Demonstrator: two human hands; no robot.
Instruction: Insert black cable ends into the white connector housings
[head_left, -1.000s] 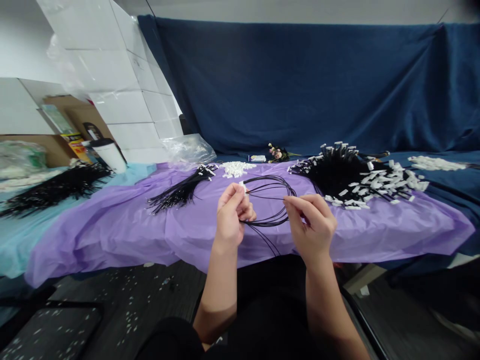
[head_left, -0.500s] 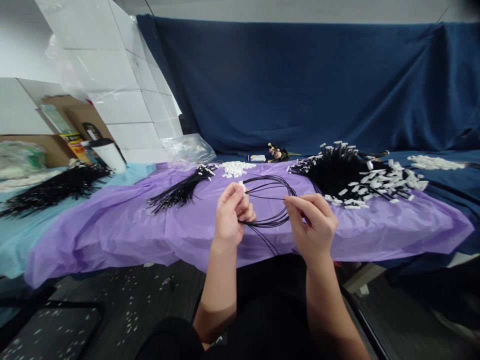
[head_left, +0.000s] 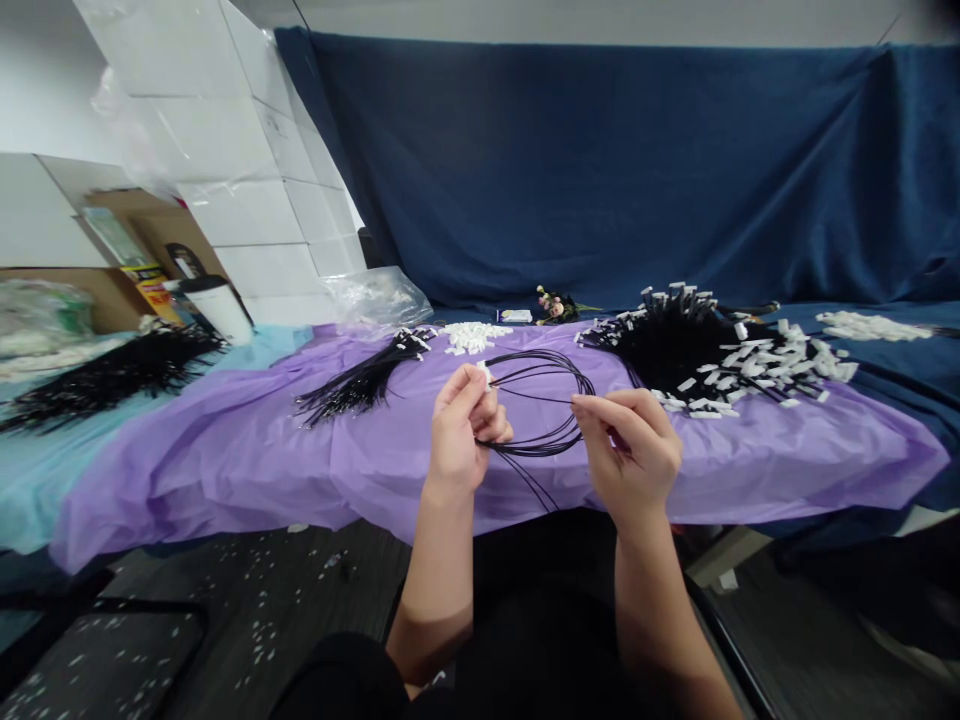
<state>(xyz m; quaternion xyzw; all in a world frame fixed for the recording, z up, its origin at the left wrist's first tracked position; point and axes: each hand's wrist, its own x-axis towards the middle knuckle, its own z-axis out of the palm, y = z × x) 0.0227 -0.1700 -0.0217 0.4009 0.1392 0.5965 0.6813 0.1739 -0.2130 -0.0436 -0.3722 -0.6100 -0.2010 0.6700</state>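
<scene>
My left hand is closed, pinching a small white plastic connector between thumb and finger. Its lower fingers wrap round several thin black wires, which bow out to the right in loops. Loose wire ends hang below the hand. My right hand is closed too, its thumb and forefinger pinching one black wire that runs across the loops from the connector. Behind the hands lies a pile of loose white connectors. A bundle of black wires rests to the left.
A large heap of black wires with white connectors lies right on the purple cloth. More dark wires lie far left by a white cup. Stacked white boxes and a blue curtain stand behind.
My right hand has moved slightly to the right, drawing the pinched wire along. My left hand stays in place with the connector and wires.
</scene>
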